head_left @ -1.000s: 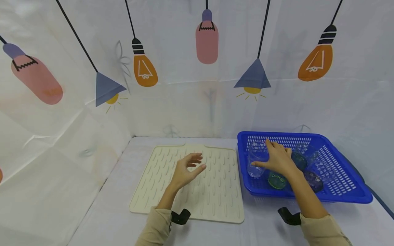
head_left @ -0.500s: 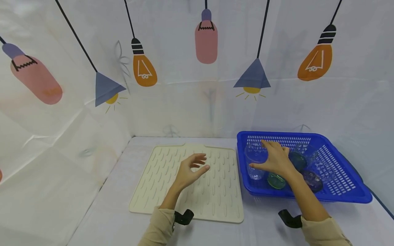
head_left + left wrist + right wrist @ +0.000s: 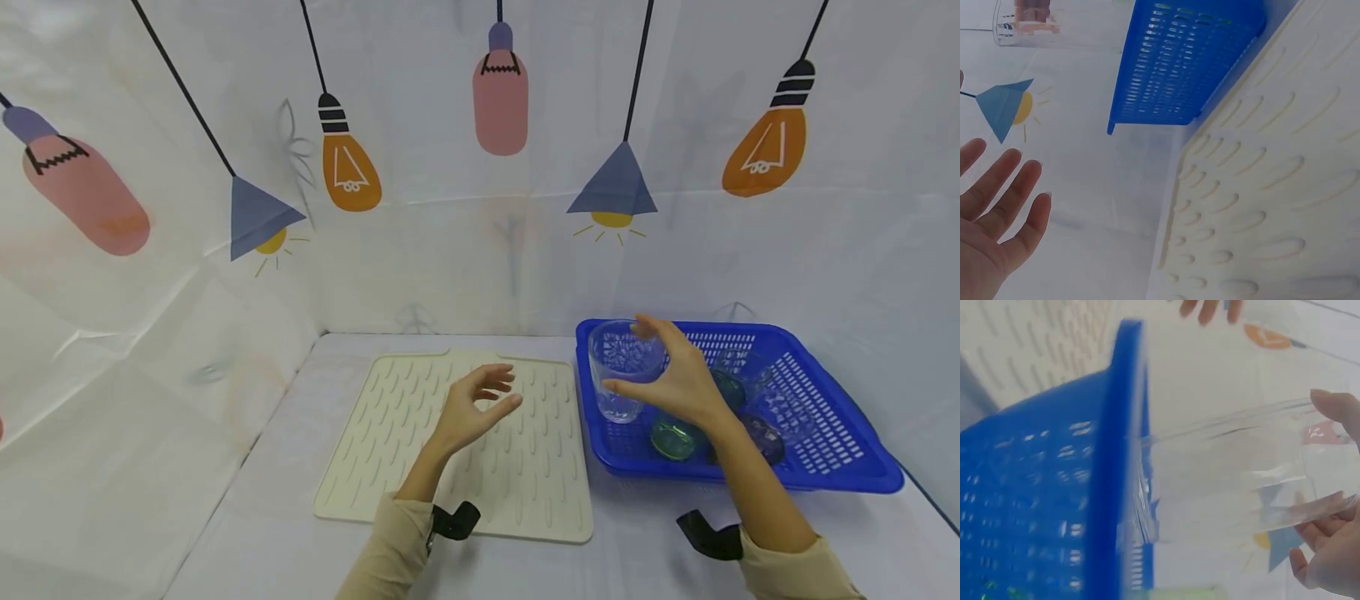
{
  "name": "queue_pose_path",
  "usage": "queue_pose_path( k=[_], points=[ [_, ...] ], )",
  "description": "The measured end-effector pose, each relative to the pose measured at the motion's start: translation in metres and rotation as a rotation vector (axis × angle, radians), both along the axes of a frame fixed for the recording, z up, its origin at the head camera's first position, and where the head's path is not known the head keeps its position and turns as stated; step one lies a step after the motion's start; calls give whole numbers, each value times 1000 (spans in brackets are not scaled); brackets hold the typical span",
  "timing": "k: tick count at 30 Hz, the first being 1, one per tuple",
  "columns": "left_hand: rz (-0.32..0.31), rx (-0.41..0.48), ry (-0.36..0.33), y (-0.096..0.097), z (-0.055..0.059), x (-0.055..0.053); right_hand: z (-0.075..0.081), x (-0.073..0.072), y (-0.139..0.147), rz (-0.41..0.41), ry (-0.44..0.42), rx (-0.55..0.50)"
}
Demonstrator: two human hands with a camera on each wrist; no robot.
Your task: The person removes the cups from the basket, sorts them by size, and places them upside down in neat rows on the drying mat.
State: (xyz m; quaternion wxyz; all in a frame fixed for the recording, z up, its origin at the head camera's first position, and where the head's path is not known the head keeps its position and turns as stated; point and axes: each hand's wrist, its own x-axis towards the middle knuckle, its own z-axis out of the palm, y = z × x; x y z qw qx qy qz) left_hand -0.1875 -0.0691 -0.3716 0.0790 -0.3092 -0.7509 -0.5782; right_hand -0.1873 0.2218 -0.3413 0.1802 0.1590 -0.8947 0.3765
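Note:
My right hand (image 3: 678, 375) grips a tall clear drinking glass (image 3: 618, 371) near its rim, thumb on one side and fingers on the other. In the right wrist view the glass (image 3: 1229, 472) stands partly above the rim of the blue plastic basket (image 3: 1113, 456), its base at rim level. My left hand (image 3: 472, 408) hovers over the cream ridged drying mat (image 3: 360, 467), fingers loosely bent and holding nothing. The left wrist view catches that hand (image 3: 997, 219) with its fingers spread, apart from the mat (image 3: 1260, 187).
Inside the basket (image 3: 840, 479) lie a green glass (image 3: 675, 439), a dark teal glass (image 3: 729, 387), a purple glass (image 3: 765, 440) and more clear glassware. Basket and mat stand side by side on a white-covered table (image 3: 255, 517). A lamp-printed sheet (image 3: 450, 258) hangs behind.
The clear glass has risen within the basket in my right hand, shifting slightly left. My left hand has drifted a little right and up over the mat.

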Motion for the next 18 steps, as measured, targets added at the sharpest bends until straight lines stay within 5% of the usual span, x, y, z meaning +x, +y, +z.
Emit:
queue_pose_path(
  k=[18],
  points=[
    [-60,33,20,17,20,-1,14,3,-29,62,-24,-103]
  ],
)
